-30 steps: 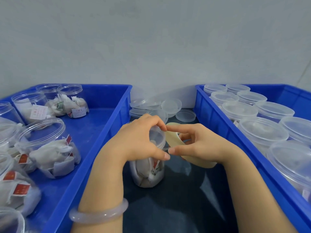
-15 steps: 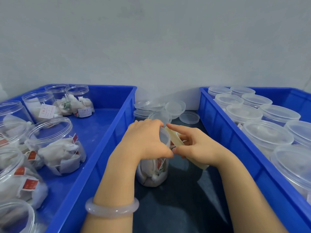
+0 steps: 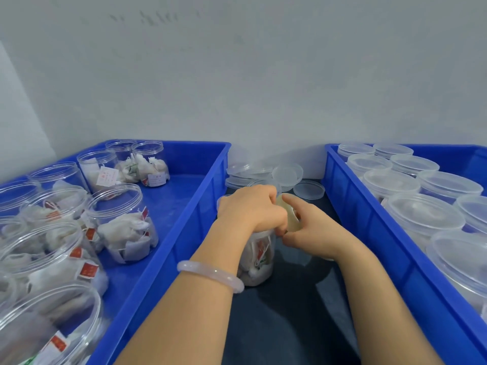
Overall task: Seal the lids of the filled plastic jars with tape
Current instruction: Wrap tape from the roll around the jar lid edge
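Dark tabletop (image 3: 290,325) under a grey wall (image 3: 263,75) — left hand (image 3: 250,209) clamps jar (image 3: 257,259), right hand (image 3: 313,230) pinches tape roll (image 3: 290,217).

Bright blue crates (image 3: 184,219) at left and right, clear jars (image 3: 123,222) with white sachets and red tags, translucent lids (image 3: 424,214), cream tape roll (image 3: 288,217), pale pink bangle (image 3: 210,275), dark counter (image 3: 290,325), grey wall.

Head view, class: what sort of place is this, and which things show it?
Probably a small packing workstation. A blue bin holds open jars of tea bags, another bin holds lidded jars, and spare lids are piled between them.
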Demonstrator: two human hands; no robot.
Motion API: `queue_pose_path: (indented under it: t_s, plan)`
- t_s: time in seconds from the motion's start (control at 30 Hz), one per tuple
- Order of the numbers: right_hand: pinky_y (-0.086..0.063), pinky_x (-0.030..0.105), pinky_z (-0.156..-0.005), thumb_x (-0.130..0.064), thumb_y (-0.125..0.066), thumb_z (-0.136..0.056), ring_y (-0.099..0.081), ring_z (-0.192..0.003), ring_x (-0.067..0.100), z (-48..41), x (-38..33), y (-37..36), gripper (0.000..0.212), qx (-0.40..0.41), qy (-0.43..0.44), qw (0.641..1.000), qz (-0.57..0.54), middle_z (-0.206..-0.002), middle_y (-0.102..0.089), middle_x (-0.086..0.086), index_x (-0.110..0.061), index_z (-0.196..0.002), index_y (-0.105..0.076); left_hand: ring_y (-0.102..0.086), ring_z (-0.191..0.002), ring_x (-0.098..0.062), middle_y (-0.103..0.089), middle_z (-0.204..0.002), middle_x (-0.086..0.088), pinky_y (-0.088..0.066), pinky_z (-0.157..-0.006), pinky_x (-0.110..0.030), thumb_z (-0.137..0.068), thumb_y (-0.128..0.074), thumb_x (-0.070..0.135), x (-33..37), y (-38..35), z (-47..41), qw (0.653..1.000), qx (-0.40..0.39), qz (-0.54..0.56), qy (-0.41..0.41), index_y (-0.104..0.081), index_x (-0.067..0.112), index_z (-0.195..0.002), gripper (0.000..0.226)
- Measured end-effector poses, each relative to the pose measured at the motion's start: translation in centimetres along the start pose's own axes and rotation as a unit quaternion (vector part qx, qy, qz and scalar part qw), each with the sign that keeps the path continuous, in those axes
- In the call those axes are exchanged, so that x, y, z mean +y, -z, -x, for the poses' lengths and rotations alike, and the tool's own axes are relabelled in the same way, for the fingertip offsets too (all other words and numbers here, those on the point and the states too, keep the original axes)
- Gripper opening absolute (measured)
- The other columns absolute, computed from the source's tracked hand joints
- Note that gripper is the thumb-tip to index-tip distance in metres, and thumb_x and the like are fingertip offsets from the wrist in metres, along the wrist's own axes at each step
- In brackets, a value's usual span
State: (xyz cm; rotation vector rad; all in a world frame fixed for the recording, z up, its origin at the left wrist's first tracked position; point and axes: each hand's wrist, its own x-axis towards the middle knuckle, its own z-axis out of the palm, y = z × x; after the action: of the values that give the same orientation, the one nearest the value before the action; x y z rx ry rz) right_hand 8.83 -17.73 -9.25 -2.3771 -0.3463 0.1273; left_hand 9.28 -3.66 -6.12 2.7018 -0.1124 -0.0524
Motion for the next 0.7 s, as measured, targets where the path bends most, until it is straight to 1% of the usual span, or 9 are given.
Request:
queue_pose_path:
  t_s: [0.03,0.07,0.1,0.17,0.27,0.37,0.43,0.57,0.7]
  plan:
    - [-0.047,0.034,-0.089,-0.022,-0.067,-0.077,-0.055,-0.110,0.019,0.0,-0.2,-0.2,0.070,0.017,0.005,1.000,0.023,-0.132,-0.052,0.003,-0.024,-0.140,-0.036,-0.054,-0.082,-0.015,-0.058,-0.091,0.008,-0.041,-0.074,-0.037,-0.058,-0.072,0.030,-0.1,0.0,0.0,1.000,-0.006,0.004,-0.007,-0.050,0.024,-0.080,0.032]
    - [-0.048,0.037,-0.087,-0.022,-0.067,-0.077,-0.055,-0.107,0.021,-0.1,-0.5,-0.4,0.057,0.026,0.007,0.999,0.027,-0.122,-0.057,0.004,-0.021,-0.130,-0.044,-0.054,-0.083,-0.015,-0.059,-0.092,0.008,-0.041,-0.075,-0.037,-0.059,-0.072,0.030,-0.1,0.0,-0.1,1.000,-0.011,0.005,-0.014,-0.050,0.024,-0.081,0.032]
    - [-0.049,0.040,-0.085,-0.022,-0.066,-0.077,-0.056,-0.100,0.023,-0.1,-0.6,-0.5,0.045,0.029,0.004,0.999,0.027,-0.112,-0.061,0.005,-0.020,-0.118,-0.048,-0.054,-0.083,-0.015,-0.059,-0.091,0.008,-0.041,-0.075,-0.037,-0.059,-0.072,0.029,-0.1,0.1,-0.2,1.000,-0.013,0.003,-0.017,-0.050,0.024,-0.080,0.031]
    - [-0.050,0.043,-0.082,-0.021,-0.063,-0.078,-0.058,-0.094,0.026,-0.1,-0.7,-0.8,0.033,0.033,-0.005,0.998,0.047,-0.100,-0.063,0.005,-0.019,-0.108,-0.049,-0.052,-0.081,-0.015,-0.058,-0.089,0.008,-0.041,-0.080,-0.038,-0.059,-0.070,0.028,0.2,-0.1,-0.5,1.000,-0.004,-0.008,-0.009,-0.048,0.025,-0.076,0.028]
    - [-0.049,0.041,-0.077,-0.015,-0.059,-0.079,-0.058,-0.091,0.027,-0.3,-0.7,-1.3,0.028,0.082,0.012,0.992,0.092,-0.094,-0.062,0.005,-0.015,-0.105,-0.048,-0.053,-0.079,-0.018,-0.058,-0.082,0.006,-0.042,-0.087,-0.044,-0.058,-0.064,0.027,0.7,-0.7,-1.0,0.999,0.025,-0.019,0.006,-0.048,0.024,-0.070,0.021]
    - [-0.044,0.036,-0.064,-0.008,-0.053,-0.080,-0.055,-0.078,0.027,-0.1,-0.7,-2.0,0.024,0.133,0.017,0.987,0.088,-0.083,-0.058,0.007,-0.012,-0.102,-0.044,-0.055,-0.079,-0.020,-0.060,-0.081,0.004,-0.044,-0.086,-0.045,-0.060,-0.058,0.024,0.7,-1.0,-1.6,0.998,0.054,-0.011,0.013,-0.049,0.023,-0.069,0.013]
    - [-0.039,0.033,-0.058,-0.008,-0.053,-0.079,-0.054,-0.074,0.026,0.2,-0.8,-2.2,0.025,0.147,0.012,0.983,0.112,-0.083,-0.057,0.009,-0.012,-0.102,-0.042,-0.055,-0.080,-0.020,-0.061,-0.082,0.004,-0.045,-0.084,-0.042,-0.059,-0.057,0.023,0.7,-0.8,-2.1,0.998,0.061,-0.006,0.011,-0.049,0.023,-0.067,0.011]
    - [-0.040,0.031,-0.059,-0.008,-0.053,-0.078,-0.055,-0.075,0.024,1.2,-0.7,-2.1,0.033,0.160,0.008,0.978,0.137,-0.085,-0.057,0.008,-0.013,-0.109,-0.044,-0.052,-0.075,-0.019,-0.060,-0.080,0.002,-0.038,-0.073,-0.037,-0.054,-0.061,0.020,0.9,-0.8,-2.5,0.999,0.054,0.001,0.005,-0.049,0.021,-0.065,0.016]
    - [-0.041,0.031,-0.061,-0.007,-0.053,-0.079,-0.054,-0.076,0.023,1.8,-1.0,-2.1,0.036,0.155,0.002,0.977,0.145,-0.084,-0.053,0.006,-0.015,-0.112,-0.041,-0.051,-0.076,-0.021,-0.059,-0.077,0.001,-0.038,-0.081,-0.041,-0.050,-0.060,0.018,1.2,-0.8,-2.6,0.999,0.051,-0.004,0.008,-0.049,0.020,-0.063,0.017]
